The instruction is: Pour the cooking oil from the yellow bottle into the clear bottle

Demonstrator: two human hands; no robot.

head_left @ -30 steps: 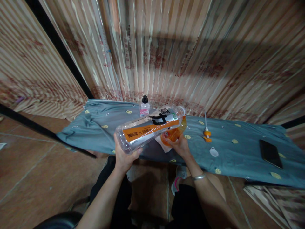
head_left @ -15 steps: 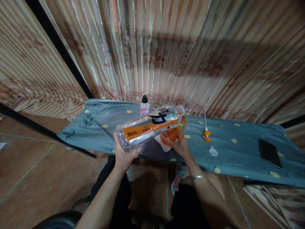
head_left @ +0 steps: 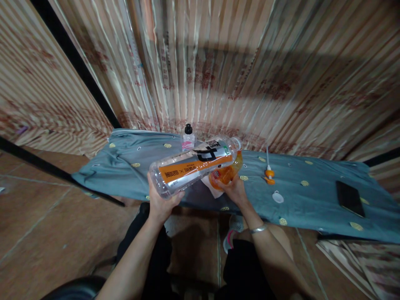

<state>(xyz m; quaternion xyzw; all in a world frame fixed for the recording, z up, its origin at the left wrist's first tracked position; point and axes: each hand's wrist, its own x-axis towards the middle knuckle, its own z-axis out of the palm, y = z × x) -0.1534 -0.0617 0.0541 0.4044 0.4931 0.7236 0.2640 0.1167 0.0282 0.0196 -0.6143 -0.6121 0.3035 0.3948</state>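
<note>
My left hand (head_left: 161, 202) is closed round the base of a large clear plastic bottle (head_left: 193, 165) with an orange and black label. The bottle lies nearly level, its open neck tipped to the right over a smaller orange bottle (head_left: 225, 172). My right hand (head_left: 233, 189) grips that orange bottle from below, just above the blue-grey cloth (head_left: 300, 200). A white paper or cloth piece (head_left: 210, 186) lies under the orange bottle.
A small bottle with a black cap and pink label (head_left: 188, 138) stands at the back. An orange pump head with a white tube (head_left: 268, 171), a white cap (head_left: 277, 197) and a dark phone (head_left: 349, 197) lie on the cloth to the right. Striped curtain behind; tiled floor left.
The big bottle has dropped slightly, its neck a little lower over the orange bottle. Both hands keep their grips; the view shifted slightly.
</note>
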